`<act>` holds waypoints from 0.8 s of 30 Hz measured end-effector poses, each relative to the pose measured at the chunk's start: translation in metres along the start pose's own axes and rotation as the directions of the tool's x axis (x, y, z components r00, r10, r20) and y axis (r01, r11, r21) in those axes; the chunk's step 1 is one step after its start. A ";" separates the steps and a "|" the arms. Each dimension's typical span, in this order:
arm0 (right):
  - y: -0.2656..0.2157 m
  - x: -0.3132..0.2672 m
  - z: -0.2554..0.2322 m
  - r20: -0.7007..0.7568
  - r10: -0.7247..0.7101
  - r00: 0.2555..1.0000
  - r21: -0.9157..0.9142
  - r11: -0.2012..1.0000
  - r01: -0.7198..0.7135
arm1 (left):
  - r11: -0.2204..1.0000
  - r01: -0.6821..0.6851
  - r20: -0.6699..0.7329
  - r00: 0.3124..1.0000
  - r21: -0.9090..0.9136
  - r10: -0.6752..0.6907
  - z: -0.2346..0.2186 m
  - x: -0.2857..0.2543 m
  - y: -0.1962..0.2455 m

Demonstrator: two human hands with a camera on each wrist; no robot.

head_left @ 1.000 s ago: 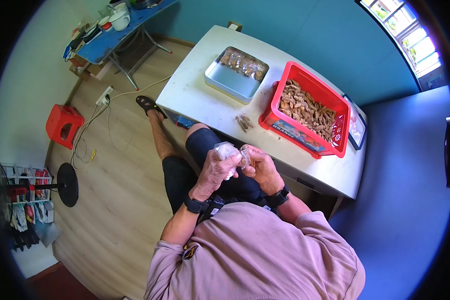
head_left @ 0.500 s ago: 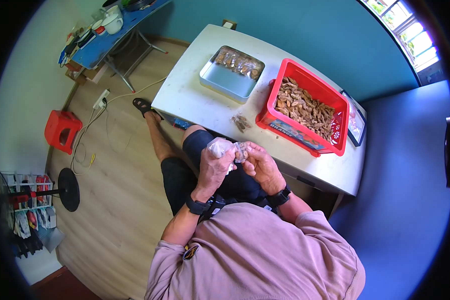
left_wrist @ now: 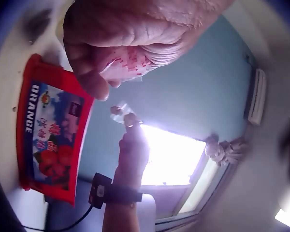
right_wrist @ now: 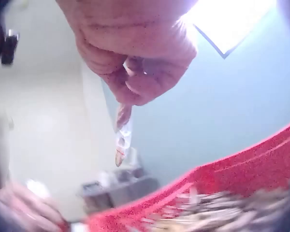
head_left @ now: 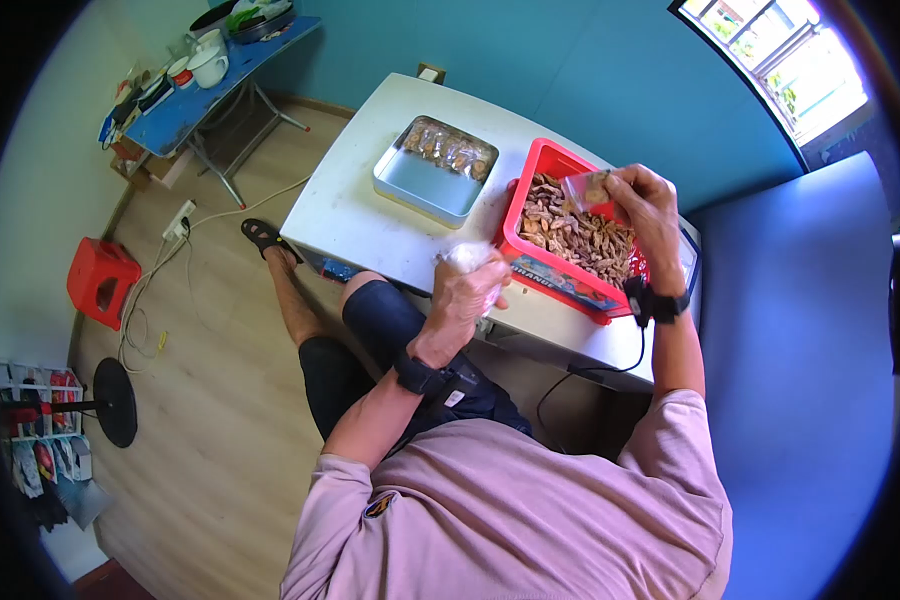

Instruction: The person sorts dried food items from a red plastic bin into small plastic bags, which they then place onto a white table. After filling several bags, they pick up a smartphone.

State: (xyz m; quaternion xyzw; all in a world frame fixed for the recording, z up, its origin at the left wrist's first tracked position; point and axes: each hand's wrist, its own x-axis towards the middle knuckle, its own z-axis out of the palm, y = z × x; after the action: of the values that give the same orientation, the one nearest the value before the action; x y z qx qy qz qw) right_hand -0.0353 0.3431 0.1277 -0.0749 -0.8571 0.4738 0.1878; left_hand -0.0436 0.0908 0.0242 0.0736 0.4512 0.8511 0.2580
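Observation:
My left hand (head_left: 462, 300) grips a wad of small clear plastic bags (left_wrist: 128, 63) with red marks, in front of the table's near edge. Raised over the red basket (head_left: 537, 160), my right hand (head_left: 652, 215) pinches a small clear bag (head_left: 586, 190) between thumb and fingers. A few brown pieces show inside that bag, which hangs down from the fingertips in the right wrist view. Brown, wrinkled dried pieces (head_left: 570, 235) fill much of the basket below. A metal tin (head_left: 410, 185) to its left holds a row of filled bags (head_left: 450, 148) along its far side.
The white table (head_left: 335, 190) stands against the teal wall. A dark-framed item lies behind the basket's right end. A cable hangs from the right wrist band (head_left: 658, 303). At the left are a red stool (head_left: 100, 278), a fan and a blue folding table (head_left: 185, 115).
My right hand has moved from beside the left hand up and right over the basket, carrying the small bag. The left hand has shifted forward toward the table, still gripping the plastic bags.

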 end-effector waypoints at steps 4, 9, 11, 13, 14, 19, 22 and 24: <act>0.056 0.030 0.004 0.238 -0.178 0.955 -0.637 0.713 0.291 | 0.986 0.115 -0.057 0.991 -0.123 -0.122 -0.044 -0.024 -0.037; 0.063 0.042 0.016 0.089 -0.038 0.995 -0.682 0.726 0.089 | 0.941 0.220 -0.120 0.959 -0.258 -0.257 -0.087 -0.036 -0.055; 0.058 0.042 0.015 0.159 -0.135 0.978 -0.754 0.623 0.209 | 0.937 0.224 -0.122 0.957 -0.267 -0.263 -0.098 -0.033 -0.057; 0.063 0.045 0.015 0.041 -0.127 0.991 -0.708 0.697 0.118 | 0.908 0.268 -0.063 0.951 -0.322 -0.303 -0.103 -0.034 -0.058; 0.071 0.051 0.009 0.174 -0.083 0.981 -0.783 0.593 0.189 | 0.905 0.271 -0.057 0.950 -0.327 -0.306 -0.104 -0.035 -0.060; 0.074 0.055 0.008 0.131 -0.244 0.961 -0.772 0.583 0.253 | 0.871 0.260 -0.001 0.958 -0.417 -0.286 -0.112 -0.033 -0.065; 0.061 0.049 0.009 0.171 -0.165 0.971 -0.790 0.566 0.235 | 0.847 0.273 0.014 0.954 -0.456 -0.300 -0.115 -0.031 -0.066; 0.057 0.044 0.012 0.058 -0.207 0.977 -0.719 0.671 0.185 | 0.840 0.274 0.014 0.953 -0.468 -0.304 -0.116 -0.031 -0.065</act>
State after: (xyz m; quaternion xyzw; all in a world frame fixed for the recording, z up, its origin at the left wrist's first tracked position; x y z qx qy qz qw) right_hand -0.0833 0.3779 0.0850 -0.0568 -0.9741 0.0763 0.2050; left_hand -0.0344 0.0202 -0.0928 -0.0852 0.2477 0.8873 0.3795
